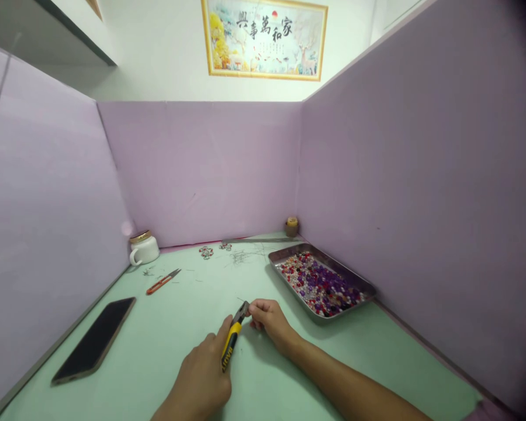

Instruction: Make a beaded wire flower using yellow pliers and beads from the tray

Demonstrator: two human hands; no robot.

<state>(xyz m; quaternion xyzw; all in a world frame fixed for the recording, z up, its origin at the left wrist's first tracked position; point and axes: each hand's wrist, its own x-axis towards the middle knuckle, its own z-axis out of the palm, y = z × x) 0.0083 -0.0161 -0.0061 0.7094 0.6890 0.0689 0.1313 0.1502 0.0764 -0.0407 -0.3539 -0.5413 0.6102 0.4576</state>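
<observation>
My left hand is closed around a pair of pliers with yellow and black handles, its jaws pointing away from me. Right beside the jaws, the fingertips of my right hand are pinched together. Whatever they hold is too small to make out. A thin wire-like line shows just past the plier tips. To the right of that hand lies a metal tray of purple, red, white and dark beads.
A dark phone and orange-handled thread snips lie left. At the back are a white lidded mug, small beaded rings, scattered thin wires and a small pot. Purple partitions enclose three sides.
</observation>
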